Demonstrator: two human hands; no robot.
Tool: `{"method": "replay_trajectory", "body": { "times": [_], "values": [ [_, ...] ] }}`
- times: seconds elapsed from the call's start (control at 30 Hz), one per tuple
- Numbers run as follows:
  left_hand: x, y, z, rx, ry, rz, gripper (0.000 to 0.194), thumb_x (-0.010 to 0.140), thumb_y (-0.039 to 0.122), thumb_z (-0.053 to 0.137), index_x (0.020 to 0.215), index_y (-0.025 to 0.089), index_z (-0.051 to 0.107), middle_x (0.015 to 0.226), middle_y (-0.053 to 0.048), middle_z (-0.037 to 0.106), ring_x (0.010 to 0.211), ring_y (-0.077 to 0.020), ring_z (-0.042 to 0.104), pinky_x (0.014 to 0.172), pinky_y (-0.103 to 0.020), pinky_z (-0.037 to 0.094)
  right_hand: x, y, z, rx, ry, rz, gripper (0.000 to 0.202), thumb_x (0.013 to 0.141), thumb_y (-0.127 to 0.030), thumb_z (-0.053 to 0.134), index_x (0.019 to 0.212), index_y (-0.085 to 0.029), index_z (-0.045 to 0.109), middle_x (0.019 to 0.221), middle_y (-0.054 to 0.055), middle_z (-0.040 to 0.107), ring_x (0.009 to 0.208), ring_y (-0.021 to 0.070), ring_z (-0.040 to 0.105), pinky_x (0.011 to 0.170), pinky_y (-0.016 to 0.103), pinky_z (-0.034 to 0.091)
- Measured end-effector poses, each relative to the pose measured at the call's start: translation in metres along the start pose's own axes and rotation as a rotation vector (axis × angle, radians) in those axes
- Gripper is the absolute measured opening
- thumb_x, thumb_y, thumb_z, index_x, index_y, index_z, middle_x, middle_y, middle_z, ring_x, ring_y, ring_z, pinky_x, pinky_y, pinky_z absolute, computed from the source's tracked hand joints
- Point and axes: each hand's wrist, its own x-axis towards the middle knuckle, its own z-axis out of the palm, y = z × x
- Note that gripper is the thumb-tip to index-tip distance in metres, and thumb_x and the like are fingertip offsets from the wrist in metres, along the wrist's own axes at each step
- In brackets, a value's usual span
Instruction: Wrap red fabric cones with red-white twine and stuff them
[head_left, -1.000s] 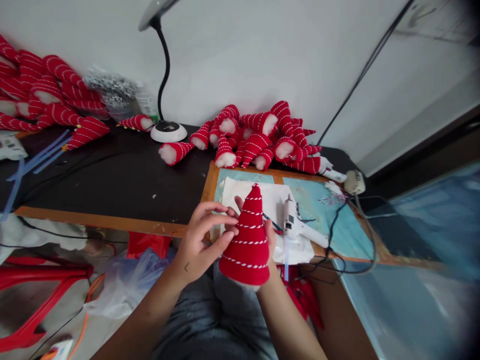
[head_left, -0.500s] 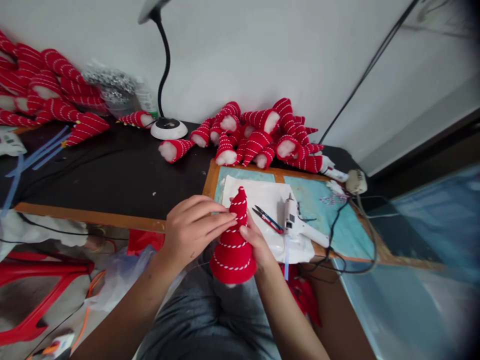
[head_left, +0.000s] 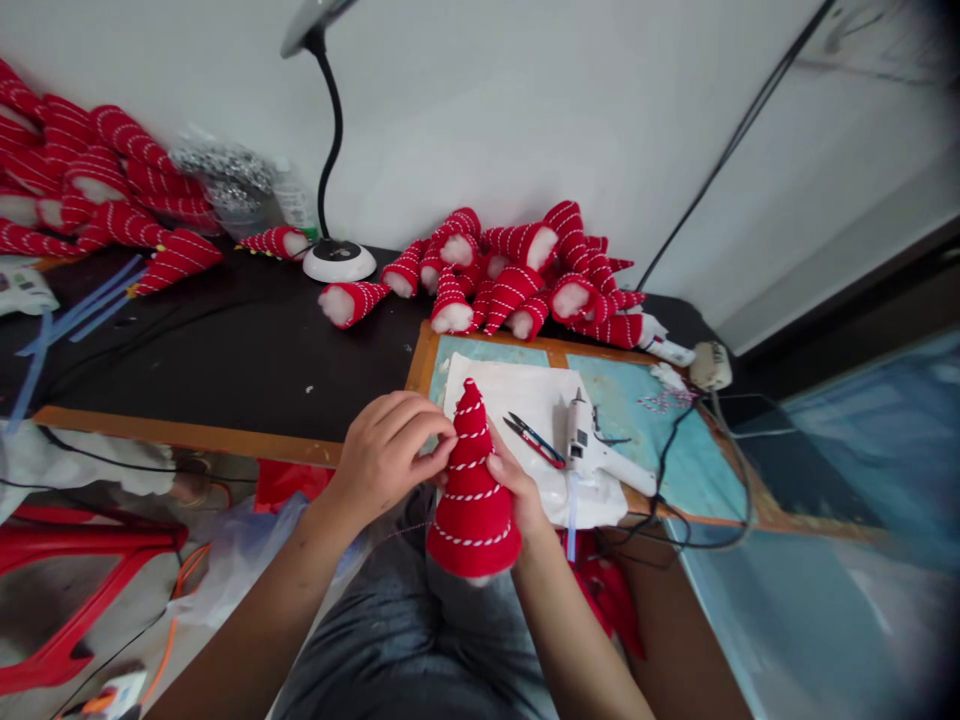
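A red felt cone [head_left: 471,505] with white twisted cord around it stands upright over my lap, its tip pointing away from me. My right hand [head_left: 517,490] grips it from the right side, thumb on the felt. At its upper left edge, my left hand [head_left: 394,450] has thumb and fingertips pinched together; what lies between them is too small to make out. A thin cord runs off below the left hand. Beyond the cone, scissors [head_left: 534,441] and a white glue gun [head_left: 600,450] lie on a white sheet [head_left: 487,375].
Several stuffed red cones [head_left: 514,290] are piled against the wall, with more [head_left: 97,180] at the far left. A lamp [head_left: 339,260] stands on the black table [head_left: 225,350]. Cables [head_left: 664,470] trail at the right, and a red stool [head_left: 90,545] is at lower left.
My left fingers have drawn off the cone's front to its left edge and closed into a pinch. The cone's tip has swung slightly left, and its base has shifted a little right.
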Motion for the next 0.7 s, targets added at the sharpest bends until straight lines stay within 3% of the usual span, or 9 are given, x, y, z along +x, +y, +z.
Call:
{"method": "replay_trajectory", "body": {
  "times": [0.2,0.3,0.4,0.5,0.57,0.63,0.7],
  "values": [
    [-0.007,0.003,0.0,-0.147,-0.052,-0.079,0.016,0.102,0.017,0.055,0.109,0.022,0.069,0.106,-0.006,0.071,0.1,-0.0222,0.064,0.092,-0.038,0.05,0.004,0.014,-0.012,0.092,-0.141,0.031,0.07,0.076,-0.067,0.071,0.129,-0.023,0.059,0.076,0.002,0.062,0.066,0.0196,0.057,0.067,0.034,0.051],
    [-0.016,0.01,0.004,-0.249,-0.063,-0.173,0.029,0.104,0.021,0.052,0.129,0.025,0.065,0.126,-0.009,0.067,0.118,-0.0245,0.061,0.104,-0.042,0.049,0.004,0.012,-0.009,0.131,-0.129,-0.017,0.075,0.072,-0.074,0.068,0.129,-0.025,0.062,0.086,0.004,0.063,0.064,0.0166,0.05,0.064,0.033,0.049],
    [-0.033,0.022,0.014,-0.542,0.057,-0.422,0.044,0.106,0.035,0.05,0.149,0.026,0.05,0.15,-0.013,0.05,0.14,-0.0277,0.05,0.116,-0.046,0.045,0.007,0.004,0.0,0.121,-0.062,-0.116,0.065,0.074,-0.065,0.074,0.127,-0.029,0.062,0.107,0.004,0.065,0.068,0.0155,0.055,0.07,0.034,0.052],
    [-0.05,0.039,0.028,-1.002,0.156,-0.728,0.059,0.104,0.057,0.047,0.155,0.029,0.037,0.161,-0.013,0.039,0.146,-0.0305,0.046,0.115,-0.046,0.049,0.014,-0.003,0.011,0.045,0.178,-0.169,0.057,0.077,-0.058,0.08,0.122,-0.029,0.059,0.115,0.003,0.066,0.085,0.0197,0.065,0.082,0.036,0.057],
    [-0.053,0.049,0.036,-1.24,0.163,-0.882,0.075,0.097,0.07,0.052,0.156,0.03,0.032,0.161,-0.014,0.04,0.143,-0.033,0.049,0.11,-0.048,0.053,0.02,-0.004,0.017,0.019,0.324,-0.189,0.059,0.077,-0.061,0.08,0.12,-0.027,0.058,0.116,0.004,0.068,0.101,0.0242,0.067,0.09,0.039,0.058],
    [-0.049,0.056,0.04,-1.414,0.188,-1.004,0.083,0.091,0.076,0.055,0.155,0.027,0.035,0.157,-0.017,0.047,0.138,-0.0349,0.054,0.106,-0.051,0.055,0.025,-0.003,0.022,0.001,0.342,-0.204,0.06,0.081,-0.066,0.074,0.124,-0.026,0.058,0.124,0.005,0.068,0.12,0.0261,0.063,0.104,0.041,0.054],
    [-0.041,0.058,0.041,-1.568,0.212,-1.136,0.078,0.094,0.074,0.052,0.151,0.022,0.041,0.15,-0.018,0.055,0.134,-0.0352,0.057,0.104,-0.053,0.056,0.025,-0.001,0.023,-0.084,0.285,-0.218,0.061,0.09,-0.07,0.063,0.132,-0.027,0.058,0.141,0.004,0.061,0.139,0.0242,0.051,0.12,0.041,0.042]
  ]
}}
